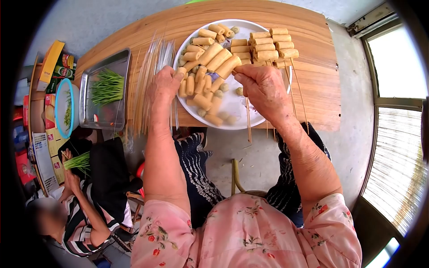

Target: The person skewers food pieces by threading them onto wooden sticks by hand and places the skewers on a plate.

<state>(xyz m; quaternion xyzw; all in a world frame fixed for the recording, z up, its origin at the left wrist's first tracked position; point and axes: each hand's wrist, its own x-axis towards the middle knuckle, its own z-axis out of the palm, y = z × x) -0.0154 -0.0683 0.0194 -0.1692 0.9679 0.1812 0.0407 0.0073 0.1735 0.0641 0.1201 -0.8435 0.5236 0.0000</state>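
Note:
My right hand (264,89) is closed in a pinch on a thin wooden skewer, mostly hidden by its fingers. Three tan tofu-skin rolls (219,60) sit side by side at its fingertips, raised above the plate. On the left, my left hand (166,85) is closed at the plate's edge, its fingertips on a small tofu-skin roll (181,70). The large white plate (263,117) under both hands carries a pile of loose rolls (199,85) and small greyish balls (224,87). Finished-looking stacks of skewered rolls (267,47) lie at its right, their sticks pointing toward me.
Bare skewers (142,94) and clear plastic packaging (166,51) lie left of the plate. Farther left is a metal tray (84,107) with green stalks (108,87). A person (87,214) sits at lower left holding green stalks, near a blue-rimmed basin (58,109).

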